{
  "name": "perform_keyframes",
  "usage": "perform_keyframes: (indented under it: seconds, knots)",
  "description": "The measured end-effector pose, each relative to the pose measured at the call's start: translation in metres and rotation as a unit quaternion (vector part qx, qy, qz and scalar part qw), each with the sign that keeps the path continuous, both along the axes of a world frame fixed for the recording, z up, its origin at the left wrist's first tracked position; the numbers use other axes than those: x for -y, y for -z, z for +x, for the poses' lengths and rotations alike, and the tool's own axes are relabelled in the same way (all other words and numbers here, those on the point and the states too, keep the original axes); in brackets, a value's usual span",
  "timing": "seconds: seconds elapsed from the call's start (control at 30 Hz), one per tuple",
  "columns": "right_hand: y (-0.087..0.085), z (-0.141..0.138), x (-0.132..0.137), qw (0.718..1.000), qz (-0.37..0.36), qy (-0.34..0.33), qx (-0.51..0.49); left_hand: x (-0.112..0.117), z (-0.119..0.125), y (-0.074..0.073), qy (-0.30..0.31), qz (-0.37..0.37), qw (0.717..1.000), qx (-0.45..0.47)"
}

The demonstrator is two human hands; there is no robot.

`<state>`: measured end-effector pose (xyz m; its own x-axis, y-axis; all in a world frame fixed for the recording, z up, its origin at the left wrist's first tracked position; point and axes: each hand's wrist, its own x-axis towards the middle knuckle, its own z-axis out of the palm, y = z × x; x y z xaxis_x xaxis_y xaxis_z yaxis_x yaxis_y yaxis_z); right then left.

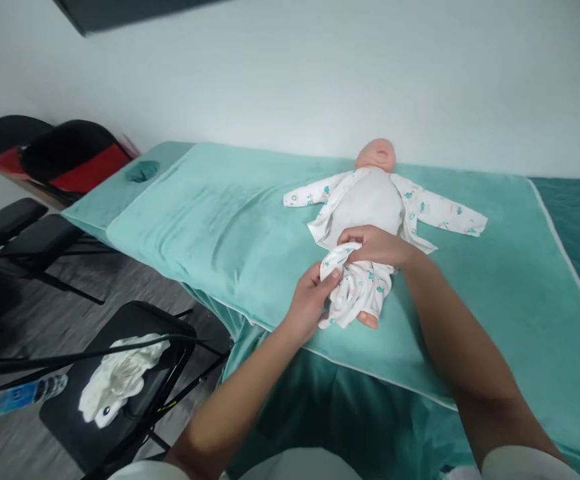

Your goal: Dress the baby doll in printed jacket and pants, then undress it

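Observation:
On the green-covered table lies a baby doll (376, 157) on its back, its head toward the wall. A white patterned baby jacket (450, 212) hangs open at its sides with both sleeves spread out, over a plain white torso (367, 207). Printed baby pants (357, 290) cover its legs, and one foot (369, 320) shows at a cuff. My left hand (313, 297) grips the pants fabric at the left leg, thumb on top. Bent across the doll's waist, my right hand (377, 247) holds the upper edge of the same pants; its fingertips are partly hidden by cloth.
The green table cover (180, 207) stretches left to a face hole (143, 171). A black folding chair (105, 427) at lower left bears a white cloth (120, 380), with a plastic bottle (30, 393) beside it. Other folding chairs (77, 157) stand at far left. The wall (290, 80) borders the table's back.

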<state>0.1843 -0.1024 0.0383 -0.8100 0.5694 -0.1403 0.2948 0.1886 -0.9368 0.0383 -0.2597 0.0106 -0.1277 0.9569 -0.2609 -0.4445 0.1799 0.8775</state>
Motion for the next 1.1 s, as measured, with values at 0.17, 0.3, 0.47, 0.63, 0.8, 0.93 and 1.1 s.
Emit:
perform_keyframes:
  seconds: [0.17,0.3,0.47,0.63,0.8,0.93,1.1]
  knots:
    - [0.002,0.004,0.003,0.996,0.051,-0.043,0.065,0.039,0.027,-0.016,-0.045,-0.046,0.997,-0.032]
    - [0.004,0.013,0.003,0.994,0.069,-0.065,0.057,0.058,0.045,-0.029,-0.055,-0.068,0.996,0.006]
    - [0.006,0.016,0.004,0.985,0.112,-0.105,0.075,0.077,0.056,-0.015,-0.086,-0.093,0.992,0.023]
    - [0.009,0.014,0.009,0.965,0.185,-0.118,0.142,0.091,0.053,0.021,-0.152,-0.102,0.983,0.024]
    - [0.008,0.013,0.013,0.956,0.202,-0.117,0.176,0.081,0.032,0.041,-0.177,-0.103,0.979,-0.019]
    - [0.008,0.013,0.014,0.953,0.21,-0.112,0.187,0.066,0.017,0.041,-0.123,-0.109,0.985,-0.043]
    - [0.009,0.014,0.015,0.954,0.216,-0.105,0.182,0.057,0.013,0.028,-0.058,-0.11,0.989,-0.074]
